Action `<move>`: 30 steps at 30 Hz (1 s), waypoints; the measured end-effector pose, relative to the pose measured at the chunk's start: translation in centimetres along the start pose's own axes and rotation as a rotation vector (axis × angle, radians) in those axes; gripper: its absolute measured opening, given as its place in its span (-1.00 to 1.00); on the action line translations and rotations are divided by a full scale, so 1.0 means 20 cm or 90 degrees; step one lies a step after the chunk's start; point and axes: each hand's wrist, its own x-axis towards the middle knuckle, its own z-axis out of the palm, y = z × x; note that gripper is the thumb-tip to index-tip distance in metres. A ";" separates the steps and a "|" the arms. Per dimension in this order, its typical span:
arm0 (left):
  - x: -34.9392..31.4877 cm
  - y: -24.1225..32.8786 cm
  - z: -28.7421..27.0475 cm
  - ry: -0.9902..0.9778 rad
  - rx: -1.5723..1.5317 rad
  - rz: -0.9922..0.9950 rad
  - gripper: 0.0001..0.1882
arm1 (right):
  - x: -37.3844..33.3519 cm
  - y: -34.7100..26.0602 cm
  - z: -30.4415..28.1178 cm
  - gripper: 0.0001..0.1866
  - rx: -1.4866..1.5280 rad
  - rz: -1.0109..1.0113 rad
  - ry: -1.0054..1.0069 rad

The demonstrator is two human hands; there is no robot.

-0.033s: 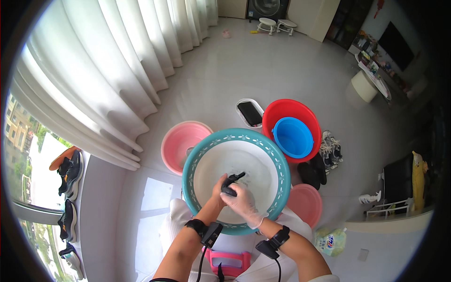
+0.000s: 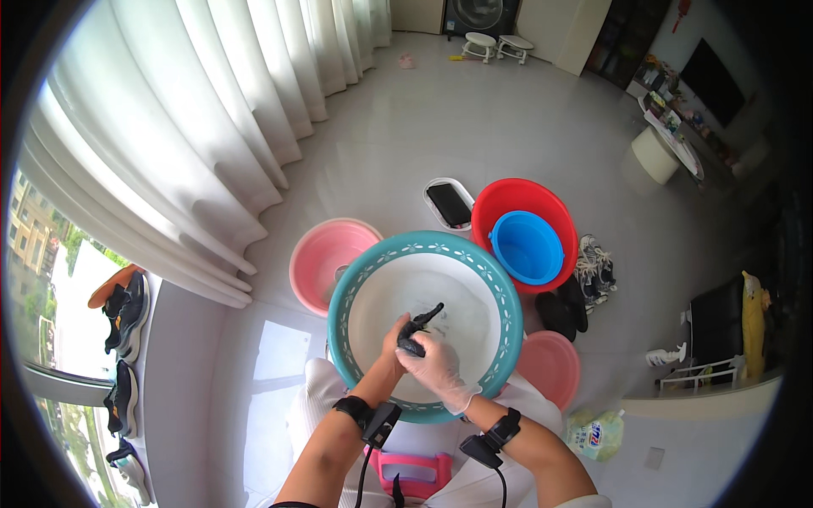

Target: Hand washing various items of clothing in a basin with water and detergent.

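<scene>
At the bottom of the frame we see two forearms reaching up, each wearing a black strap with a small box, between legs in white trousers. Just above, the hands meet over a wide basin in the lower middle, with a patterned teal rim and a white inside. The bare left hand and the right hand, in a clear glove, both grip a bunched black cloth. We find the fingers curled inward and pressed onto the cloth, though some are hidden from us; one end of it pokes out toward the upper right. To the basin's right we notice a small pink tub, with a greenish bag below it. At its upper left stands a pink bowl; at its upper right, a red tub holds a blue bucket, with laced sneakers just beside. Along the left edge we make out shoes on a sill, under a white curtain. Farthest off, at the top, are two low stools and a washing machine.
</scene>
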 end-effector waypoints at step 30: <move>-0.38 0.21 0.59 0.144 1.058 0.414 -0.73 | 0.15 0.27 -0.46 -0.67 0.172 0.178 -0.043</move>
